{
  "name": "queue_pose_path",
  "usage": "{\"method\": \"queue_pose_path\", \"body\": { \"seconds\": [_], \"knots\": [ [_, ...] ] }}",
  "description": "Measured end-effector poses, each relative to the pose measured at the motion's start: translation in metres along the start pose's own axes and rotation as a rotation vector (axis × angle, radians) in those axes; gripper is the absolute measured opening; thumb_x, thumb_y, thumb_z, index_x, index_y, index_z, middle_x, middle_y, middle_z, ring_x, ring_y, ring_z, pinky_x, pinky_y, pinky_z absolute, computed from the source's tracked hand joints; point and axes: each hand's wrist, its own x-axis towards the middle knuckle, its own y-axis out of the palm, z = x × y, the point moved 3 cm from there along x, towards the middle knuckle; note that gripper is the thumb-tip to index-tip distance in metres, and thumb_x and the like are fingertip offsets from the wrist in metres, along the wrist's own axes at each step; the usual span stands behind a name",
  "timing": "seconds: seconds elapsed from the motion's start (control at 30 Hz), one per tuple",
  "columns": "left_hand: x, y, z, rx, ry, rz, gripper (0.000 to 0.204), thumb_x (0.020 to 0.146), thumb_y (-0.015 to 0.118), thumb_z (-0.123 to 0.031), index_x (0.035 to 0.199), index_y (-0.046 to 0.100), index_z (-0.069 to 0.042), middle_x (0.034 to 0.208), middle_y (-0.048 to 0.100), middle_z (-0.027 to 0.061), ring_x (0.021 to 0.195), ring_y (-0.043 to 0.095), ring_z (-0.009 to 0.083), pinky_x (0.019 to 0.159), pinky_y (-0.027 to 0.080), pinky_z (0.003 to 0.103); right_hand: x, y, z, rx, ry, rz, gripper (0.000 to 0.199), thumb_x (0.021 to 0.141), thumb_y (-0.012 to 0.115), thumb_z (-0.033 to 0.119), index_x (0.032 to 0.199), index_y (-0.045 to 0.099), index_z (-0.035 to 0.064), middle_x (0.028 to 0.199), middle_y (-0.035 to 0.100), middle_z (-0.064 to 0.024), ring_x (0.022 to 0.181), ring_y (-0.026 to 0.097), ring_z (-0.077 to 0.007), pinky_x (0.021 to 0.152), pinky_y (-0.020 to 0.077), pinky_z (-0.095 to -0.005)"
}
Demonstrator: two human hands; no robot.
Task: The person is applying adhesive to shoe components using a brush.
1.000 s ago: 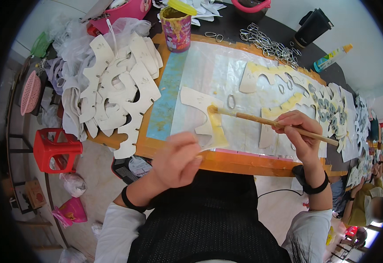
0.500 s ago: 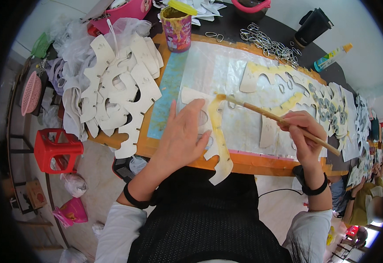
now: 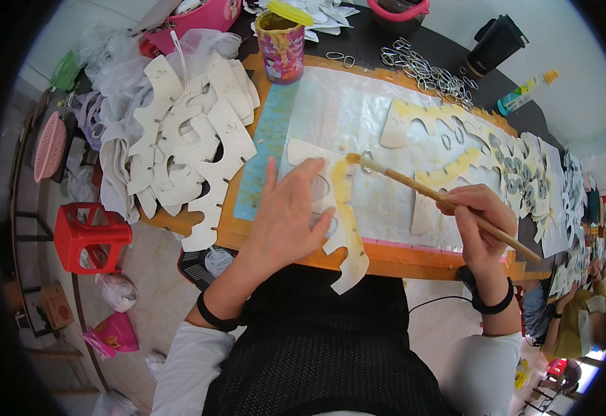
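Note:
My left hand (image 3: 282, 213) lies with fingers spread on a white cut-out piece (image 3: 347, 220) with scalloped edges, pressing it to the plastic-covered board. Yellowish paste coats the right side of this piece, and its lower end sticks out past the board's near edge. In my right hand (image 3: 482, 220) is a brush (image 3: 417, 186) with a long wooden handle, gripped between thumb and fingers. Its bristles touch the piece's upper right edge, beside a metal ring (image 3: 367, 159). Further right lie other paste-smeared cut-outs (image 3: 400, 128), with metal rings near them.
A paste-smeared jar (image 3: 280, 52) stands at the board's far edge. Left of the board is a heap of plain cut-outs (image 3: 223, 132). Loose metal rings (image 3: 421, 66), a glue bottle (image 3: 527, 91) and a black cup (image 3: 495, 45) sit at the back right. A red stool (image 3: 91, 239) stands on the floor.
The brush tip has shifted slightly right and nearer to me along the piece's edge. My left hand and the piece are nearly where they were.

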Motion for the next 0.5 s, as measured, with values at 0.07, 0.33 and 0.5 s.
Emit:
{"method": "queue_pose_path", "body": {
  "seconds": [0.07, 0.33, 0.5],
  "knots": [
    [0.0, 0.0, -0.001, -0.002, -0.002, 0.001, 0.066, 0.074, 0.069, -0.012, 0.13, 0.034, 0.001, 0.131, 0.044, 0.0152, 0.123, 0.043, 0.0344, 0.11, 0.016, 0.059, -0.001, 0.003, 0.003, 0.004, -0.017, 0.013, 0.011, 0.076, 0.056, -0.007, 0.085, 0.063, -0.0045, 0.079, 0.066, -0.0146, 0.068, 0.064, -0.02, 0.062, 0.0506, -0.0266],
    [0.002, 0.0, -0.002, -0.009, -0.018, 0.014, 0.065, 0.075, 0.068, -0.012, 0.129, 0.035, 0.0, 0.131, 0.044, 0.0143, 0.124, 0.043, 0.0336, 0.109, 0.015, 0.06, 0.002, 0.002, 0.019, -0.154, -0.088, 0.023, 0.01, 0.073, 0.056, -0.007, 0.08, 0.062, -0.0028, 0.072, 0.065, -0.0129, 0.06, 0.064, -0.0196, 0.056, 0.0498, -0.0254],
    [0.0, 0.0, -0.002, -0.001, -0.023, 0.008, 0.064, 0.075, 0.068, -0.012, 0.129, 0.036, 0.001, 0.131, 0.045, 0.0141, 0.125, 0.043, 0.0331, 0.109, 0.015, 0.06, 0.004, 0.01, 0.02, -0.18, -0.106, 0.061, 0.011, 0.072, 0.057, -0.007, 0.081, 0.062, -0.0015, 0.072, 0.065, -0.0139, 0.061, 0.065, -0.0214, 0.056, 0.0506, -0.0257]
  ]
}}
